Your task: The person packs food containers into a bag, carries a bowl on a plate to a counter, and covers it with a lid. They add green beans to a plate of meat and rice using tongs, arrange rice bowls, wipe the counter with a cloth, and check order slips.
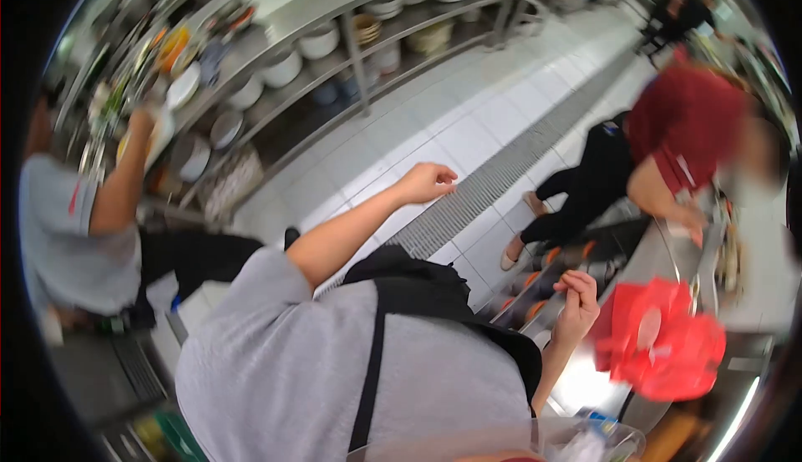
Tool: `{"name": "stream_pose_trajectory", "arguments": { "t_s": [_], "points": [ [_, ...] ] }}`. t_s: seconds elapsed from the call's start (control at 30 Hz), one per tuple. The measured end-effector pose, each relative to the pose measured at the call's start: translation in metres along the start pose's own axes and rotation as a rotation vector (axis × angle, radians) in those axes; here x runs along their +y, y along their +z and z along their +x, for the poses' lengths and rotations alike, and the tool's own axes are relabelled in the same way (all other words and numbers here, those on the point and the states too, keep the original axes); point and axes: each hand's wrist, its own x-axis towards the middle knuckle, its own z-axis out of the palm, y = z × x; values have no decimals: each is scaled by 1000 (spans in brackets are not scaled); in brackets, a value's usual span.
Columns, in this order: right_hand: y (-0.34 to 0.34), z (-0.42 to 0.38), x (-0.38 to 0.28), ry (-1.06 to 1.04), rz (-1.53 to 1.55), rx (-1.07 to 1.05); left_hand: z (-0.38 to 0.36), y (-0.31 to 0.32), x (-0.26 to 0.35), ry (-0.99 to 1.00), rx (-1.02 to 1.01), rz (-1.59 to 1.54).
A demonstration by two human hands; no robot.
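My left hand point(426, 182) hangs in the air over the white tiled floor, its fingers loosely curled and nothing in it. My right hand point(576, 303) is raised beside the steel counter point(660, 261), fingers pinched together, with no object visible in them. Just to its right a crumpled red plastic bag point(668, 349) lies on the counter, close to the hand but apart from it. My grey shirt and black apron strap point(368, 378) fill the lower middle of the view.
A person in a red shirt point(685, 119) leans over the counter at the right. Another person in a grey shirt point(67, 236) reaches into steel shelves point(351, 44) stacked with bowls and plates. A floor drain grate point(501, 178) crosses the tiles. A clear plastic container point(585, 441) sits at the bottom.
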Motion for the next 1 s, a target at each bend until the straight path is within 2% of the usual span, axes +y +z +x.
{"name": "stream_pose_trajectory", "arguments": {
  "t_s": [0.07, 0.13, 0.2, 0.23, 0.33, 0.47, 0.53, 0.6, 0.67, 0.7, 0.73, 0.77, 0.83, 0.87, 0.9, 0.97, 1.0],
  "points": [
    [20, 21, 13, 34, 31, -36, 7, -11, -51, -233, 119, -83],
    [46, 39, 11, 216, 127, -32, 8, -27, -107, -383, 208, -129],
    [69, 56, 35, 234, 142, -101, 2, -48, -164, -744, 386, -409],
    [84, 66, 46, 293, 167, -134, -3, -60, -191, -832, 480, -534],
    [142, 96, 94, 391, 172, -245, -22, -99, -279, -1035, 717, -812],
    [239, 132, 148, 595, 135, -372, -48, -160, -376, -1156, 1007, -1126],
    [293, 158, 153, 574, 148, -412, -63, -184, -449, -1115, 1119, -1272],
    [345, 196, 150, 485, 111, -476, -64, -208, -476, -1050, 1361, -1341],
    [395, 246, 149, 446, 125, -423, -60, -238, -498, -949, 1489, -1439],
    [421, 276, 146, 362, 70, -473, -61, -252, -519, -858, 1497, -1470],
    [448, 307, 143, 275, 21, -512, -73, -255, -571, -609, 1457, -1464],
    [476, 339, 139, 249, 43, -503, -96, -254, -646, -450, 1254, -1145],
    [529, 403, 145, 117, 5, -548, -72, -313, -617, -680, 1835, -1767],
    [557, 434, 143, 57, 0, -563, -85, -322, -664, -508, 1891, -1962],
    [588, 464, 144, 14, 0, -544, -79, -332, -684, -460, 1862, -1993],
    [638, 510, 150, -55, 135, -514, -83, -337, -710, -105, 1742, -1314],
    [655, 523, 153, -78, 125, -511, -107, -350, -776, -134, 1941, -1590]
  ]
}}
